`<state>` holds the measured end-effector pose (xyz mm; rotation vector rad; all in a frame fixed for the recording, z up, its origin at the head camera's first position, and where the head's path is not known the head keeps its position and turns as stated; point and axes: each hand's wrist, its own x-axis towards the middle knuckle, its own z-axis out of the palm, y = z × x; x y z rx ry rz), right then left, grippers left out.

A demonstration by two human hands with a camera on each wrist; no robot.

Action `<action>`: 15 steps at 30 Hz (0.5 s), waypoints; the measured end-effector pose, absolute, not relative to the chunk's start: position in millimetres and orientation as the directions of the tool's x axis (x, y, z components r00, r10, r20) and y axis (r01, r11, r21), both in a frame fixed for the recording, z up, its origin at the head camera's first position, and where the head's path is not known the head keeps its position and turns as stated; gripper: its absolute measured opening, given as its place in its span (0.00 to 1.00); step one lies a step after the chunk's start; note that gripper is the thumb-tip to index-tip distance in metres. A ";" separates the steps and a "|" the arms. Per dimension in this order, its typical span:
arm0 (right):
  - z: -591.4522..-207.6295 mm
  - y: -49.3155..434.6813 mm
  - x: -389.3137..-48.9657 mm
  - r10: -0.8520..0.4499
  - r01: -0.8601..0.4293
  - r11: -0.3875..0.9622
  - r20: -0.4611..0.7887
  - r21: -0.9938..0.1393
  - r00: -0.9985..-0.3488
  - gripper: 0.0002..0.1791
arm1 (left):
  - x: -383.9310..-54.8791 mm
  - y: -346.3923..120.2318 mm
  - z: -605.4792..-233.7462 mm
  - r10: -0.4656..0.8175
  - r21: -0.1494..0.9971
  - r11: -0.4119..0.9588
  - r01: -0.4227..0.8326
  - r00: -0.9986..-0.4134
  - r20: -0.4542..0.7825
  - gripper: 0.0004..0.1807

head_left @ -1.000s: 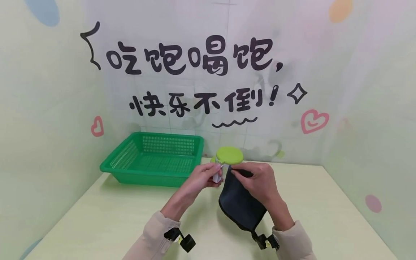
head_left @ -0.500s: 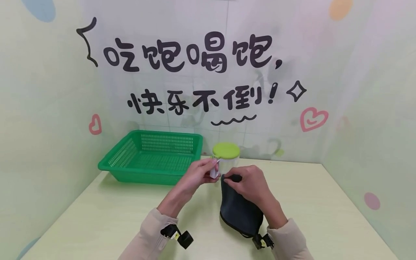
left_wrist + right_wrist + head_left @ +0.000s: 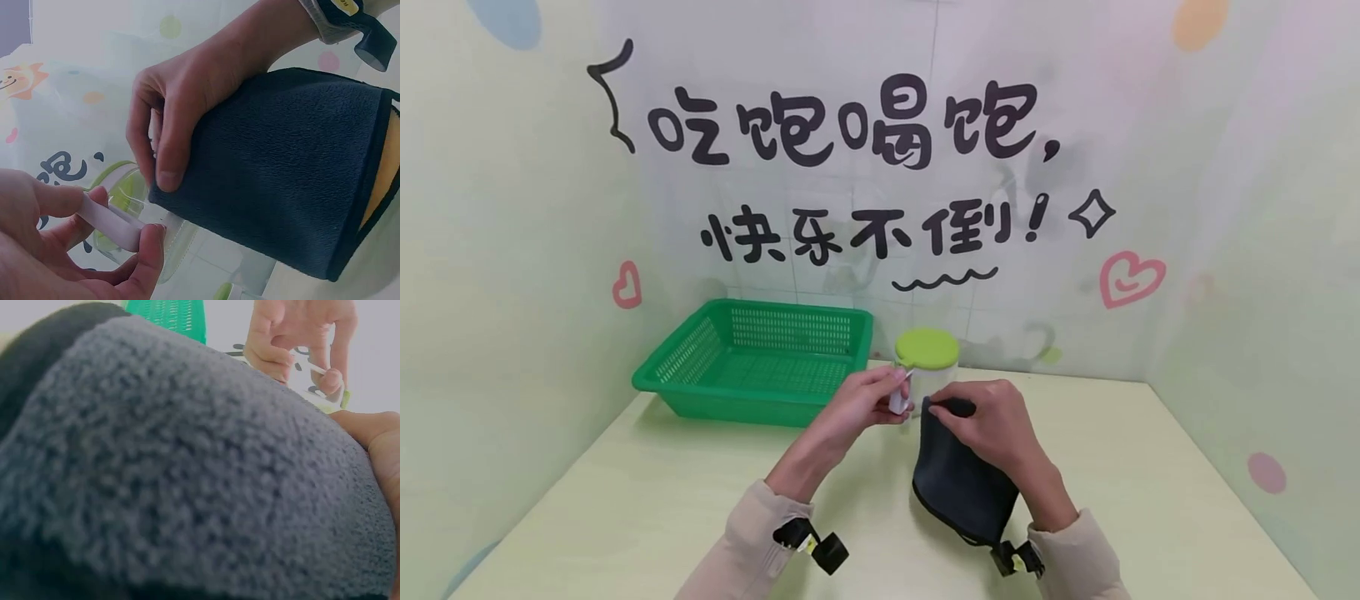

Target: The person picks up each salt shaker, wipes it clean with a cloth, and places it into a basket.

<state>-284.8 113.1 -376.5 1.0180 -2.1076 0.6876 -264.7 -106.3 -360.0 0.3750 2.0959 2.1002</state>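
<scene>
Over table, L hand grips partly hidden jug's hdl, R hand pinches cloth.

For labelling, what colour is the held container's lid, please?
The lid is lime green, clearest in head view.

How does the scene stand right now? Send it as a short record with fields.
left hand: grips the white plastic handle
container: clear, round, with a lime-green lid on top
right hand: pinches a dark blue-grey fleecy cloth near one corner
cloth underside: yellow-orange, seen in left wrist view
cloth touching container: cannot tell
basket: green perforated plastic, on the pale table, left of the container in head view
</scene>
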 end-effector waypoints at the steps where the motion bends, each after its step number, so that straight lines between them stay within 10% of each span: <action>1: -375.8 112.6 -284.7 -0.444 -0.821 0.548 0.776 -0.161 -0.448 0.07 | -264.9 -106.1 -360.1 0.284 0.998 -0.008 0.069 -0.956 0.068 0.19; 15: -365.3 115.5 -282.3 -0.342 -0.828 0.539 0.859 -0.153 -0.381 0.10 | -265.5 -100.4 -362.0 0.272 0.999 0.005 0.041 -0.962 0.038 0.17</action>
